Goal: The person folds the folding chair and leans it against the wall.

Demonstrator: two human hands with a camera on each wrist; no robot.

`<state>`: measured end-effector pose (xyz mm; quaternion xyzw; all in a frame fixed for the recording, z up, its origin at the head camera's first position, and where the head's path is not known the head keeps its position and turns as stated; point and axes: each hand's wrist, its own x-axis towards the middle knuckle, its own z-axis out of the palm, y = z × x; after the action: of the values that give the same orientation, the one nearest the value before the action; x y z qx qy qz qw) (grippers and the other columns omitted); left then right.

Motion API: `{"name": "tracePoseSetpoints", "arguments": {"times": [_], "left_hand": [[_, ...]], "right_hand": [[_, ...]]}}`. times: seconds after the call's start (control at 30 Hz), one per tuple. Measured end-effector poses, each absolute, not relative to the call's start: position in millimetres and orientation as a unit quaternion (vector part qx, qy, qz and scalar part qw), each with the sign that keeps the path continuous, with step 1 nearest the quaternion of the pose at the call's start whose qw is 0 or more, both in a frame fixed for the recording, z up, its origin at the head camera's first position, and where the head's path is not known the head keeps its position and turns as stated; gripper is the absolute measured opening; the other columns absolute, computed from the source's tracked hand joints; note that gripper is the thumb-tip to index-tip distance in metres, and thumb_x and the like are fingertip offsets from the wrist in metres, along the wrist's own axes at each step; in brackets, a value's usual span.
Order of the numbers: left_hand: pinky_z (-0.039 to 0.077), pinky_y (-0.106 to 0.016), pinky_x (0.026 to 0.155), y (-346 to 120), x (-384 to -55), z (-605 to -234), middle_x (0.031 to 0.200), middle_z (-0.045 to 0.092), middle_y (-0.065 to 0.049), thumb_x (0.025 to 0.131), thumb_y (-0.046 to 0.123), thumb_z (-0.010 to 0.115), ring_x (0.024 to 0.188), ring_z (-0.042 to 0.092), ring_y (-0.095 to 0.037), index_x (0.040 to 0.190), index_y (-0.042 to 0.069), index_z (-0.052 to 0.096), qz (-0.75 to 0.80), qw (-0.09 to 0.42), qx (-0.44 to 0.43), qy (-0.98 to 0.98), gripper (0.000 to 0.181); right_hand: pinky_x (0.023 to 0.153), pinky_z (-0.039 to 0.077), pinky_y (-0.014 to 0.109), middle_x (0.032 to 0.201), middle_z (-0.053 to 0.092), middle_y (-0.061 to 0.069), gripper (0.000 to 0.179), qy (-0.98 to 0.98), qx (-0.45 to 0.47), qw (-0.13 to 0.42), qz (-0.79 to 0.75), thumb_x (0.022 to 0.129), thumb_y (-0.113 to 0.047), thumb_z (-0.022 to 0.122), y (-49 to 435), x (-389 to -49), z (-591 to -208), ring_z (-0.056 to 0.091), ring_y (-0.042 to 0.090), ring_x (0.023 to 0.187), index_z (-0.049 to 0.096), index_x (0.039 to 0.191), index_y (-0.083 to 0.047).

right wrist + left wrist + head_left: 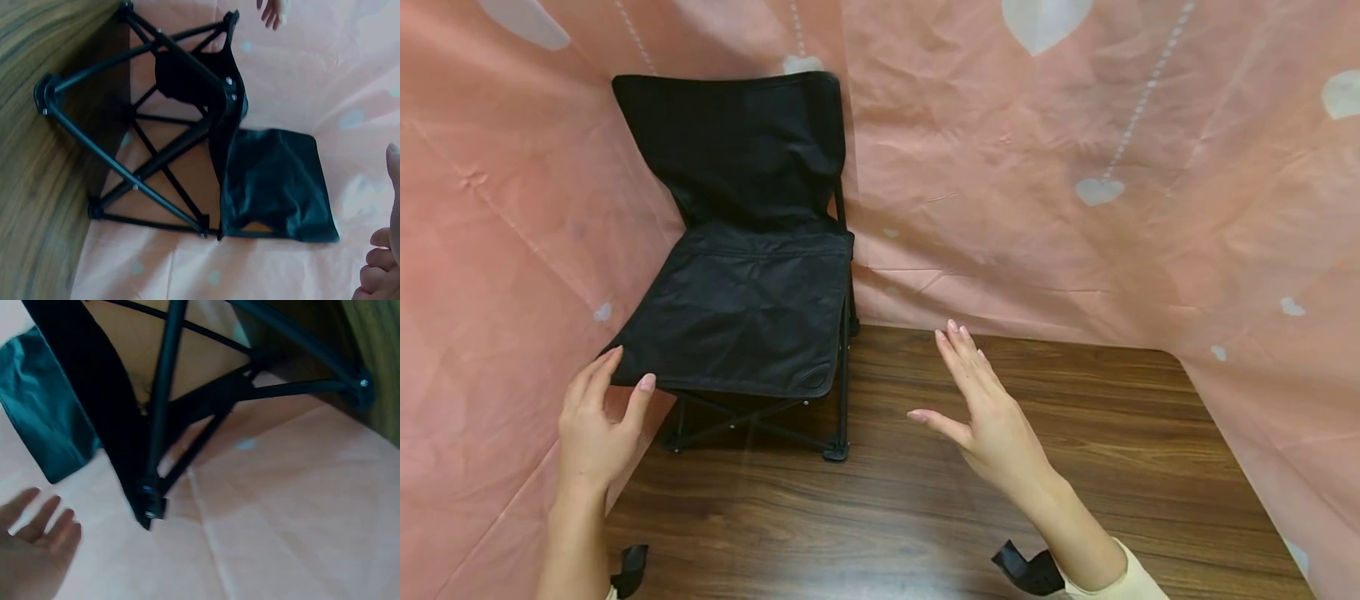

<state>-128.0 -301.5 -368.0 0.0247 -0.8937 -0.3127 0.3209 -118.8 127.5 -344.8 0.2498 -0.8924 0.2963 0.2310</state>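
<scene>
A black folding chair [745, 312] stands unfolded at the left, its fabric backrest [745, 150] upright and its crossed metal legs [94, 144] spread on the floor. My left hand [591, 433], fingers relaxed and thumb apart, is near the seat's front left corner. In the left wrist view a gap shows between this hand [40, 550] and the chair. Above the floor to the right of the chair, my right hand [996, 421] holds nothing, its fingers extended and thumb spread. Part of that hand [384, 256] shows at the right wrist view's edge.
Pink cloth [1000, 192] with pale hearts hangs behind the chair and along both sides. Dark wooden flooring [895, 500] lies beneath, running to the cloth's lower edge. Black straps [1028, 571] are at both wrists.
</scene>
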Motion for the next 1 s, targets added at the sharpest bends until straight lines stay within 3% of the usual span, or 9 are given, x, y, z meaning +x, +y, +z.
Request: {"name": "tracePoseSetpoints", "arguments": {"times": [0.1, 0.23, 0.3, 0.37, 0.6, 0.73, 0.83, 1.0], "left_hand": [[0.029, -0.057, 0.115, -308.9, -131.0, -373.8, 0.144, 0.049, -0.017, 0.093, 0.025, 0.064, 0.137, 0.040, -0.036, 0.142, 0.013, 0.051, -0.340, 0.327, 0.013, -0.882, 0.052], [0.031, -0.027, 0.116, -319.0, -137.0, -382.9, 0.140, 0.052, -0.016, 0.093, 0.020, 0.063, 0.136, 0.043, -0.010, 0.138, 0.013, 0.055, -0.357, 0.353, -0.007, -0.865, 0.047], [0.029, -0.013, 0.110, -323.9, -139.4, -386.9, 0.139, 0.053, -0.017, 0.094, 0.017, 0.060, 0.131, 0.041, 0.004, 0.137, 0.011, 0.056, -0.367, 0.366, -0.020, -0.855, 0.043], [0.027, -0.008, 0.105, -328.2, -141.0, -389.6, 0.138, 0.053, -0.018, 0.097, 0.015, 0.055, 0.128, 0.039, 0.010, 0.136, 0.010, 0.057, -0.378, 0.370, -0.032, -0.848, 0.040], [0.027, -0.007, 0.105, -340.7, -145.6, -398.9, 0.138, 0.053, -0.015, 0.102, 0.016, 0.043, 0.128, 0.041, 0.008, 0.134, 0.004, 0.057, -0.395, 0.391, -0.065, -0.829, 0.037], [0.026, -0.009, 0.105, -344.8, -146.7, -403.9, 0.139, 0.051, -0.020, 0.104, 0.020, 0.038, 0.129, 0.039, 0.006, 0.135, 0.004, 0.056, -0.396, 0.385, -0.061, -0.831, 0.039], [0.026, -0.018, 0.111, -345.6, -147.1, -406.4, 0.142, 0.047, -0.024, 0.105, 0.024, 0.036, 0.131, 0.037, 0.003, 0.138, 0.008, 0.055, -0.401, 0.364, -0.035, -0.840, 0.041], [0.026, -0.037, 0.116, -347.5, -147.6, -409.2, 0.144, 0.044, -0.023, 0.105, 0.024, 0.036, 0.137, 0.036, -0.015, 0.138, 0.008, 0.054, -0.404, 0.343, 0.001, -0.848, 0.041]], "right_hand": [[0.115, 0.031, 0.043, 0.159, 0.029, 0.006, 0.092, -0.881, 0.269, 0.241, 0.306, 0.078, -0.033, 0.078, 118.9, -121.5, -346.9, 0.025, 0.023, 0.149, 0.029, 0.153, -0.015], [0.113, 0.034, 0.041, 0.157, 0.034, 0.009, 0.083, -0.864, 0.298, 0.260, 0.311, 0.082, -0.044, 0.069, 107.3, -125.7, -351.7, 0.030, 0.026, 0.146, 0.035, 0.151, -0.011], [0.115, 0.033, 0.039, 0.156, 0.036, 0.010, 0.082, -0.857, 0.312, 0.266, 0.311, 0.082, -0.045, 0.068, 101.8, -127.7, -354.5, 0.033, 0.028, 0.145, 0.037, 0.149, -0.009], [0.116, 0.031, 0.038, 0.156, 0.036, 0.010, 0.082, -0.853, 0.321, 0.266, 0.313, 0.081, -0.041, 0.071, 96.8, -128.9, -356.8, 0.032, 0.027, 0.145, 0.038, 0.149, -0.008], [0.118, 0.029, 0.039, 0.155, 0.037, 0.009, 0.080, -0.859, 0.334, 0.229, 0.312, 0.080, -0.034, 0.075, 84.0, -129.8, -361.2, 0.034, 0.025, 0.145, 0.040, 0.148, -0.008], [0.117, 0.030, 0.041, 0.154, 0.039, 0.009, 0.076, -0.864, 0.329, 0.198, 0.326, 0.082, -0.035, 0.074, 77.9, -130.6, -364.1, 0.035, 0.023, 0.144, 0.043, 0.146, -0.007], [0.117, 0.030, 0.041, 0.152, 0.042, 0.009, 0.072, -0.861, 0.330, 0.181, 0.343, 0.084, -0.036, 0.073, 73.1, -132.1, -366.4, 0.036, 0.022, 0.144, 0.046, 0.144, -0.006], [0.116, 0.032, 0.040, 0.147, 0.049, 0.010, 0.067, -0.847, 0.347, 0.175, 0.362, 0.084, -0.034, 0.073, 64.9, -136.8, -371.1, 0.040, 0.022, 0.142, 0.050, 0.141, -0.005]]}}
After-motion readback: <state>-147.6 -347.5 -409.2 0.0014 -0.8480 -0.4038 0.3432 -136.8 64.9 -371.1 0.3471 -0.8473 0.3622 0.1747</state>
